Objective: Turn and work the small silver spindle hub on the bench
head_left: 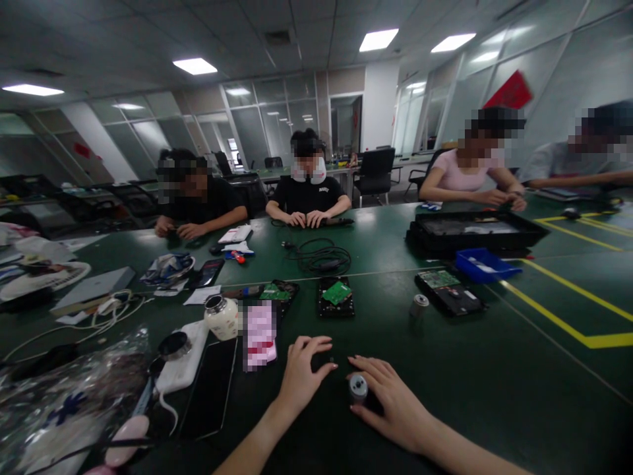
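My right hand curves around a small silver motor, with the thumb on the near side and the fingers on the far side. The motor's round end, with a dark centre, faces up. My left hand is held over the green table, thumb and fingers apart. A tiny dark piece shows near its fingertips, too small to name. A second metal motor stands farther off to the right. Beyond my hands lies a hard drive with a green circuit board on it.
Another drive with a green board and an opened black device lie ahead. A blue tray sits by a large black casing. Left are a jar, a phone and plastic bags. Several people sit opposite.
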`<state>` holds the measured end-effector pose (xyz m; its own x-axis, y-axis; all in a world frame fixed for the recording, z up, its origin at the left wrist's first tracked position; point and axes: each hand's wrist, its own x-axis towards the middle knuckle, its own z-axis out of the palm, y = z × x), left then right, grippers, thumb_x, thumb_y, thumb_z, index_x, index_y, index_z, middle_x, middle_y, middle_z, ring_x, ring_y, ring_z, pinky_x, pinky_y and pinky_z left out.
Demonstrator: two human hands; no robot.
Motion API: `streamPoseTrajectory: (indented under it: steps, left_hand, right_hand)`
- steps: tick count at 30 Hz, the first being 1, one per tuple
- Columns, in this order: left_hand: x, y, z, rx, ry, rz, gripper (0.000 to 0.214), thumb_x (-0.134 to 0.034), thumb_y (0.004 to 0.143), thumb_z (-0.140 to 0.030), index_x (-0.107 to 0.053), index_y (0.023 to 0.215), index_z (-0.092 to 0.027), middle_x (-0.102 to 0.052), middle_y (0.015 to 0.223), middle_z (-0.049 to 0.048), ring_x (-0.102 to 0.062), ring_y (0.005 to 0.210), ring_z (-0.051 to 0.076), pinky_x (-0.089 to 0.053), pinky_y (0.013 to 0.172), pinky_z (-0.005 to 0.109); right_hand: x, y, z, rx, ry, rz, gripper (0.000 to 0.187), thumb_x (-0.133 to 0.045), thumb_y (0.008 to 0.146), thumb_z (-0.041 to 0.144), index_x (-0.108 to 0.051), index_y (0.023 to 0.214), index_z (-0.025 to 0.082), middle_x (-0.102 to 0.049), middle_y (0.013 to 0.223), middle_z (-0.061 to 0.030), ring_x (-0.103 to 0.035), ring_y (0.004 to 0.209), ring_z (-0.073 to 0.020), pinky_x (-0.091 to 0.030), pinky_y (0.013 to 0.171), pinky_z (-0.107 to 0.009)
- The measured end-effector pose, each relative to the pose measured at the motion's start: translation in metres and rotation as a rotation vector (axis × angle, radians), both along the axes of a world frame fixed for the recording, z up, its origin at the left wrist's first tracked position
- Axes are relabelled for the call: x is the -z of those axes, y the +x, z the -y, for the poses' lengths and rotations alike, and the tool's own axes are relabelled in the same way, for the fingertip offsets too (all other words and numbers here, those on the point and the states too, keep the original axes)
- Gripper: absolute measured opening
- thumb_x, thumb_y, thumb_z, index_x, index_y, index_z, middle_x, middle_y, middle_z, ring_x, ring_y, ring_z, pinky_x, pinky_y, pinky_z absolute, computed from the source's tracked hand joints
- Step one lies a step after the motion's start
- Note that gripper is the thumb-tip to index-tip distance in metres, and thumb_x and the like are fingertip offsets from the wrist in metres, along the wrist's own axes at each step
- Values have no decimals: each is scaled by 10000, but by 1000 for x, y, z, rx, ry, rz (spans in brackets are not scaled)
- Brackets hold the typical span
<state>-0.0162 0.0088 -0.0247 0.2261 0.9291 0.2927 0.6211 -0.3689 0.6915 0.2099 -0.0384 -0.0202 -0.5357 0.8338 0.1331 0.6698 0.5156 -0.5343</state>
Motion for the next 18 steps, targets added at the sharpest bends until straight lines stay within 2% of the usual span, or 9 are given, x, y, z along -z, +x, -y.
streamPoseTrajectory:
  steps: [4, 8, 12, 18]
  left_hand:
    - [-3, 4, 4, 0, -1, 6, 259, -758, 780, -209, -700, 1025, -271, -761, 927, 14, -625, 991, 268, -425, 867, 428]
    - [-24, 12, 16, 35, 17, 57, 101, -727, 820, -213, -718, 915, -247, -736, 975, 23, -633, 969, 235, -458, 877, 382]
    - [-43, 24, 33, 159, 38, 119, 62, -740, 818, -242, -727, 879, -250, -729, 955, 25, -630, 934, 224, -477, 866, 360]
    - [-40, 32, 40, 191, 20, 134, 97, -735, 809, -180, -723, 882, -243, -731, 935, 31, -625, 909, 230, -488, 842, 370]
  right_hand:
    - [1, 0, -1, -7, 1, -1, 441, -600, 873, 433, -586, 1259, 221, -481, 1447, -95, -422, 1332, -308, -322, 1109, -499]
    - [1, 0, -1, -11, 14, 8, 458, -598, 875, 438, -573, 1275, 217, -487, 1441, -99, -429, 1327, -303, -331, 1107, -489]
    - [3, 0, -1, -17, 47, 0, 476, -600, 877, 420, -548, 1305, 219, -514, 1415, -106, -440, 1317, -296, -350, 1095, -478]
    - [6, 0, -2, -29, 71, -5, 537, -606, 872, 409, -499, 1365, 224, -514, 1413, -113, -450, 1306, -303, -354, 1089, -490]
